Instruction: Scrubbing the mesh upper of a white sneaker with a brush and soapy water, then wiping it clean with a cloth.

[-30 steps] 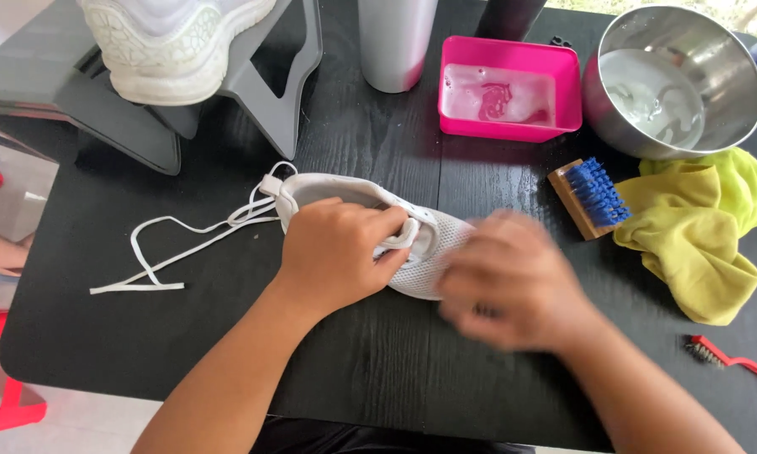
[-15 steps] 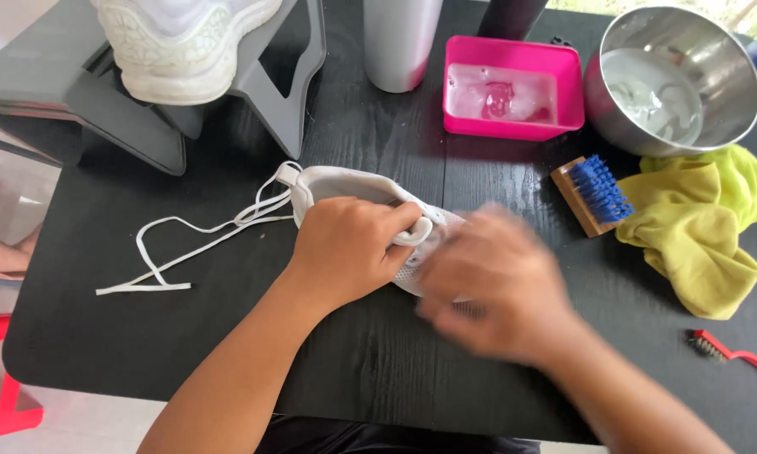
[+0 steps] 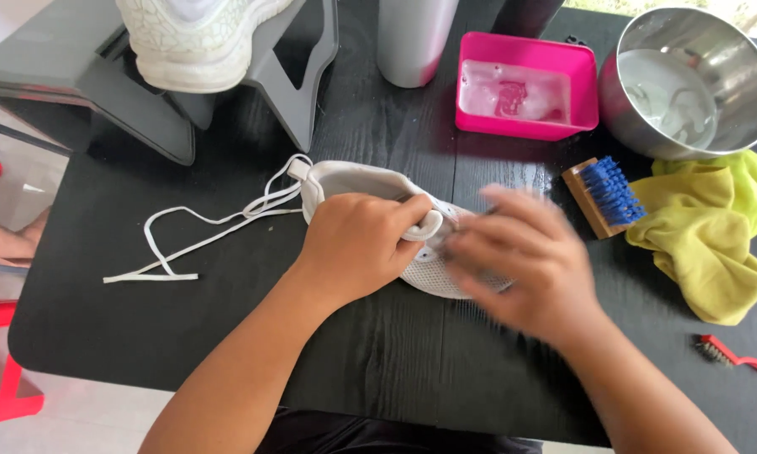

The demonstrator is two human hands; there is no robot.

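A white sneaker [image 3: 353, 178] lies on its side on the black table [image 3: 227, 336]. My left hand [image 3: 357, 244] grips it over the tongue and collar. My right hand [image 3: 521, 261] is blurred with motion over the toe end, fingers spread and touching the shoe; whether it pinches anything I cannot tell. A loose white shoelace [image 3: 193, 231] trails from the heel toward the left across the table.
A second white sneaker [image 3: 202, 34] rests on a grey stand [image 3: 143, 109] at the back left. Behind stand a metal tumbler [image 3: 416, 38], a pink tub [image 3: 525, 88] and a steel bowl [image 3: 689, 80]. At right lie a blue-bristled brush [image 3: 604, 195], a yellow cloth [image 3: 706, 235] and a red-handled brush [image 3: 735, 357].
My right hand has shifted back and forth over the toe end and stays blurred. The left hand keeps its grip on the shoe. The view has tilted slightly.
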